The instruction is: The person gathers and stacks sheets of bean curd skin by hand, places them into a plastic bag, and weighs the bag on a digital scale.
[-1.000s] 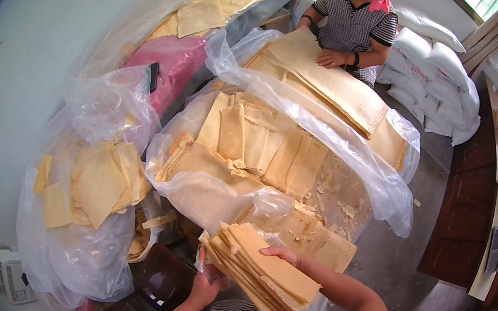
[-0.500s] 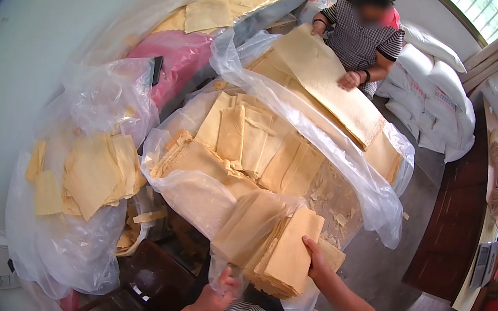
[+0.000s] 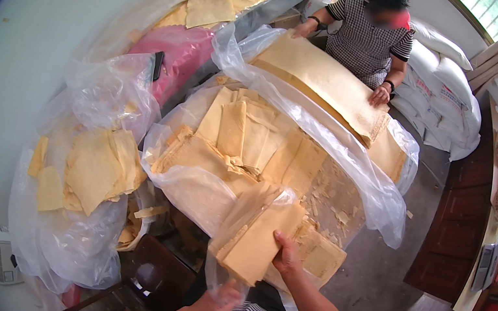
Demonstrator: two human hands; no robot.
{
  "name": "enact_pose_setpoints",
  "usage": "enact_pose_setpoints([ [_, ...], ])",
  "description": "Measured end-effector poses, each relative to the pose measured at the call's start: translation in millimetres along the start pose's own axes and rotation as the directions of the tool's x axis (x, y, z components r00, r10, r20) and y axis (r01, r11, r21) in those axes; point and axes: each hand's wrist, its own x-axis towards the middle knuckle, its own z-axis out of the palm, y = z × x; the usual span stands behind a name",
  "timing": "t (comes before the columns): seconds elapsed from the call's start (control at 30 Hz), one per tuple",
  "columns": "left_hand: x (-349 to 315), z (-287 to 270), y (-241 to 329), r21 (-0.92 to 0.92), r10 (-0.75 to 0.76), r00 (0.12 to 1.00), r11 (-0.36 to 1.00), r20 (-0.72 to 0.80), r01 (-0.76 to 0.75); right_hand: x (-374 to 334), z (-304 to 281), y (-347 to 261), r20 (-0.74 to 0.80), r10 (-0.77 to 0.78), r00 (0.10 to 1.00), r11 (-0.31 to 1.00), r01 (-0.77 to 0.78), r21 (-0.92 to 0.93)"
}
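Observation:
My right hand [image 3: 288,254] grips the right edge of a stack of folded tan sheets [image 3: 266,231], thin and brittle, like dried bean curd skin. The stack tilts over the near edge of the table, its left side inside a clear plastic bag [image 3: 217,275]. My left hand [image 3: 223,296], somewhat blurred, is closed on the bag's lower edge, just below the stack. Beneath and right of my right hand lie more tan sheets [image 3: 321,257]. Farther back, folded sheets [image 3: 233,133] lie in a loose heap on plastic.
Across the table a person [image 3: 367,37] handles a large pile of sheets [image 3: 320,82]. Plastic film [image 3: 352,166] runs between us. Crumbs [image 3: 337,200] litter the table. Left are bagged sheets [image 3: 99,163] and a dark chair [image 3: 156,275]; white sacks [image 3: 431,87] and a brown cabinet [image 3: 459,217] stand right.
My right hand has moved left with the stack, which sits deeper in the bag and uncovers sheets at the right. The other person's hands have moved apart, and the large sheet lies flatter.

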Motion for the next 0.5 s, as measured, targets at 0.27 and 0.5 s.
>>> enact_pose_setpoints([
  [0.27, -26.1, -9.6, -17.3, 0.078, -0.069, 0.994, 0.994, -0.084, 0.076, -10.8, 10.5, 25.4, -0.023, -0.024, 0.999, 0.999, 0.024, -0.031],
  [0.5, 3.6, -18.9, 40.5, 0.044, -0.200, 0.980, 0.979, 0.022, 0.199, 29.3, 5.9, 40.9, -0.083, -0.162, 0.983, 0.975, 0.147, -0.168],
])
